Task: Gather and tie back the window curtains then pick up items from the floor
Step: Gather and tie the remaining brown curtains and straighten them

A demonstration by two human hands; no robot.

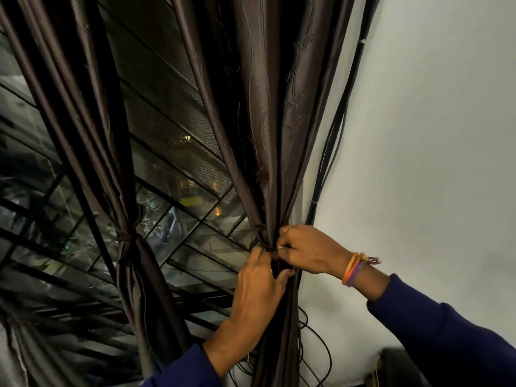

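Gripping curtain (268,163), seemingly both hands (282,263)

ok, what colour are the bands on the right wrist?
Orange, pink and purple wristbands, seen in the head view.

Head view tilted, looking close at curtain (268,135); window (173,174) to its left.

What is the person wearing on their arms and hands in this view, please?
Both arms are covered by dark navy-blue long sleeves that end short of the wrists. The right hand has a stack of thread bracelets at the wrist, in orange, pink and purple, with a small frayed tassel. The left hand wears a thin ring on one finger. No gloves or watch are visible.
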